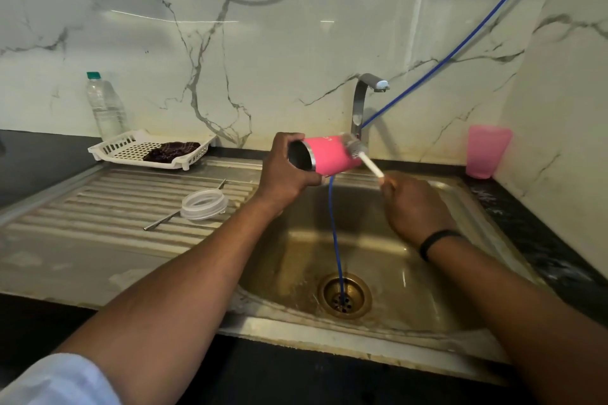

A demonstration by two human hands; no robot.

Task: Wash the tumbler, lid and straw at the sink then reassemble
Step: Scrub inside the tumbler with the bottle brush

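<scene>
My left hand (284, 171) grips the pink tumbler (330, 154) near its steel rim and holds it on its side above the sink, open mouth toward me. In my right hand (416, 207) is a white-handled brush (368, 163), whose bristle head touches the tumbler's base end. On the ribbed drainboard to the left lies the clear lid (204, 204). The metal straw (164, 220) lies slantwise under the lid.
The steel sink (388, 240) has a brass drain (344, 295), and a blue hose (335, 233) runs down into it. The tap (363, 99) stands behind the tumbler. A white tray (131, 148) with a dark cloth, a water bottle (105, 105) and a pink cup (487, 151) stand on the counter.
</scene>
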